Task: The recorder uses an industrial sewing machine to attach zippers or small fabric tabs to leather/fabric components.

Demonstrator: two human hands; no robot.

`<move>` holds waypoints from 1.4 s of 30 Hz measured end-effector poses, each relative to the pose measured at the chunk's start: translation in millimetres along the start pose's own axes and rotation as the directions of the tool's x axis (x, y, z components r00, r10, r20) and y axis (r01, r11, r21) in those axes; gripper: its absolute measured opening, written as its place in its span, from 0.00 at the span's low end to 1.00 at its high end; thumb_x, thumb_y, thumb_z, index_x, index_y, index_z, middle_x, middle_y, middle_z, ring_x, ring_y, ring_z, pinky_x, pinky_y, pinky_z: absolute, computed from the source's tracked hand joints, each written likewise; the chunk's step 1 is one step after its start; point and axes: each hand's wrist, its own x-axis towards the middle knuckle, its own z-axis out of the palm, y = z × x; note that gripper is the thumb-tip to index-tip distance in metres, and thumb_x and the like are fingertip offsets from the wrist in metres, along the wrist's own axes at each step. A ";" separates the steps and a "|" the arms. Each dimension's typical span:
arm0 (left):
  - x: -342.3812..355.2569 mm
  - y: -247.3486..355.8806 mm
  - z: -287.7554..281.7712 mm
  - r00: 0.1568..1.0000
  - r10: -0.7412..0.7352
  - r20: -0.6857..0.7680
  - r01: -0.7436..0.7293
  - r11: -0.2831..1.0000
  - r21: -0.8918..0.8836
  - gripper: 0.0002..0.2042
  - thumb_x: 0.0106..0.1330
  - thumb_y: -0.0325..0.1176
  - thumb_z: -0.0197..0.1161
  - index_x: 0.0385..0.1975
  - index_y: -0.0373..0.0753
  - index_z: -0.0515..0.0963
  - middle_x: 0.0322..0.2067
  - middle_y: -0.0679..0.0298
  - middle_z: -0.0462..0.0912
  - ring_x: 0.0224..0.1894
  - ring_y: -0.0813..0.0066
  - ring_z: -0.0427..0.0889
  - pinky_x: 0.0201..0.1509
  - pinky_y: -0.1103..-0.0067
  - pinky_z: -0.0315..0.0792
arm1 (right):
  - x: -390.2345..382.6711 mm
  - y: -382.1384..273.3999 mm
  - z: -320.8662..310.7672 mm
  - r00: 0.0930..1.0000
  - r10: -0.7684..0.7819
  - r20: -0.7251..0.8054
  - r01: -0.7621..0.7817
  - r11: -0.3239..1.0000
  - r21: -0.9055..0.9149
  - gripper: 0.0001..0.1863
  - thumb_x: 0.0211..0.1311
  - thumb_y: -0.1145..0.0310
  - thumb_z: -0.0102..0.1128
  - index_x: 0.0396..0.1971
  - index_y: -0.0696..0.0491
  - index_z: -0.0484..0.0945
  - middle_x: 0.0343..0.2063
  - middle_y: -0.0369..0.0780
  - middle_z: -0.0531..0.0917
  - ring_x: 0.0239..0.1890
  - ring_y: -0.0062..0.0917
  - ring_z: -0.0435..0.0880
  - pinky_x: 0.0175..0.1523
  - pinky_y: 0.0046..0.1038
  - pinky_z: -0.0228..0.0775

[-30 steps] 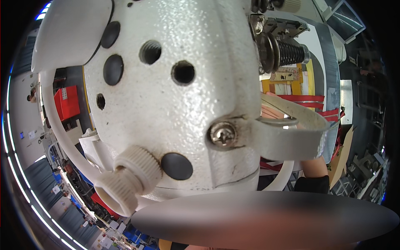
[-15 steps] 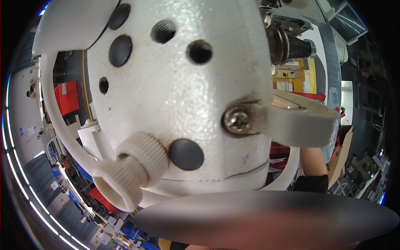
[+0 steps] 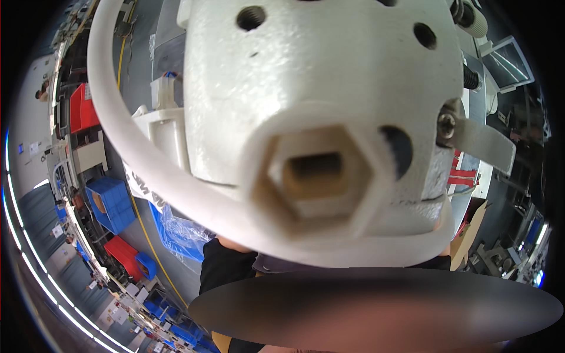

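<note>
A white machine head, seen very close, takes up the middle of the view. It has several dark holes and a black round plug. From its front a white plastic knob with a hexagonal hollow end points at the camera, blurred. A thick white tube curves down the left and under the head. On the right a screw holds a grey lever. Below the tube a black sleeve and a little bare skin of my left arm show. The machine hides both of my hands.
On the left stand a blue crate, red bins and a yellow floor line. A blue bin with clear plastic film lies below the machine. To the right are a cardboard piece and a framed clear panel.
The view has shifted round the machine head: the knob now faces the camera, and the lever sits farther right. My right forearm, visible before at the right, is now hidden; a left sleeve shows.
</note>
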 end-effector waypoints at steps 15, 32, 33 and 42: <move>-8.2 9.7 2.1 0.974 0.019 -0.226 0.006 0.994 0.113 0.33 0.61 0.52 0.62 0.60 0.36 0.68 0.58 0.52 0.69 0.57 0.56 0.71 0.59 0.62 0.64 | -1.5 -1.5 7.7 0.993 0.106 -0.042 -0.104 0.994 0.044 0.22 0.47 0.76 0.55 0.46 0.53 0.81 0.46 0.42 0.83 0.48 0.34 0.82 0.54 0.35 0.74; 2.9 17.5 0.6 0.973 -0.039 -0.228 0.018 0.996 -0.093 0.28 0.56 0.41 0.69 0.53 0.29 0.71 0.57 0.52 0.69 0.52 0.57 0.75 0.54 0.70 0.70 | -4.8 2.4 6.1 0.998 -0.004 -0.069 0.003 1.000 -0.012 0.21 0.49 0.71 0.56 0.46 0.54 0.80 0.50 0.41 0.81 0.55 0.33 0.78 0.64 0.37 0.67; 2.2 18.6 0.7 0.968 -0.016 -0.250 -0.007 0.996 -0.091 0.28 0.56 0.39 0.69 0.53 0.29 0.71 0.59 0.51 0.67 0.56 0.55 0.72 0.58 0.69 0.68 | -5.1 2.0 6.7 0.998 0.002 -0.070 -0.003 1.000 -0.009 0.21 0.48 0.71 0.56 0.46 0.54 0.80 0.50 0.41 0.81 0.55 0.33 0.78 0.64 0.37 0.67; 0.1 29.4 -4.8 0.965 -0.089 -0.249 0.055 0.988 -0.142 0.26 0.56 0.34 0.69 0.54 0.31 0.71 0.66 0.48 0.59 0.69 0.53 0.56 0.69 0.63 0.55 | 1.9 -6.3 3.7 0.998 0.025 -0.065 -0.024 1.000 0.014 0.22 0.48 0.69 0.56 0.47 0.55 0.79 0.51 0.42 0.80 0.56 0.34 0.77 0.65 0.38 0.66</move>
